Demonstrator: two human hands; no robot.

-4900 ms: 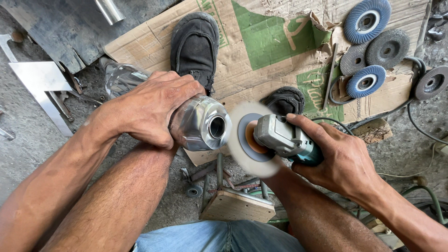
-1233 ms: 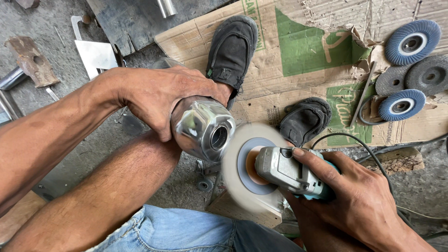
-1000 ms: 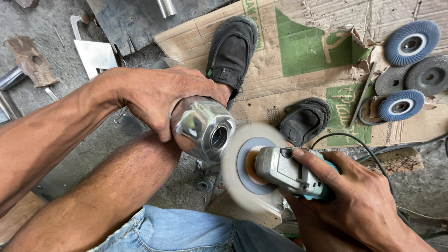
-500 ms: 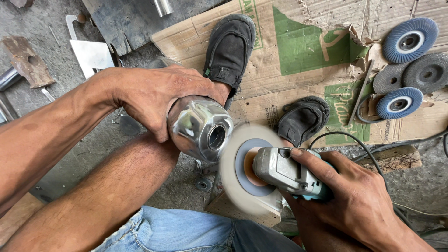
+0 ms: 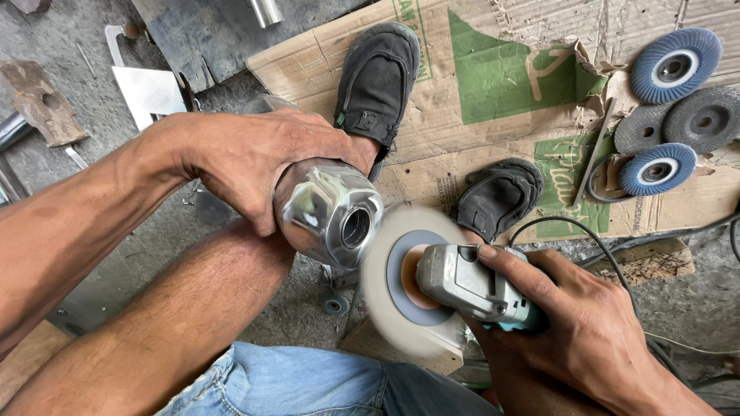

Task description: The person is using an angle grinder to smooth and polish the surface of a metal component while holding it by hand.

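My left hand [image 5: 258, 158] grips a shiny, polished metal part [image 5: 327, 212] with a round hole in its end, held above my left knee. My right hand [image 5: 574, 327] holds a grey and teal angle grinder [image 5: 474, 285]. Its pale buffing wheel [image 5: 393, 281] is blurred with spin and sits right beside the metal part's lower right edge, touching or nearly so.
Flattened cardboard [image 5: 493, 85] covers the floor, with my two dark shoes [image 5: 378, 77] [image 5: 497, 196] on it. Blue flap discs [image 5: 674, 65] [image 5: 655, 169] and grey grinding discs [image 5: 697, 119] lie at the right. Metal scraps [image 5: 150, 88] and a hammer head [image 5: 38, 104] lie at the left. The grinder's cable [image 5: 609, 254] trails right.
The view has shifted slightly. The spinning wheel stays against the metal part, which my left hand has turned a little; both grips are unchanged.
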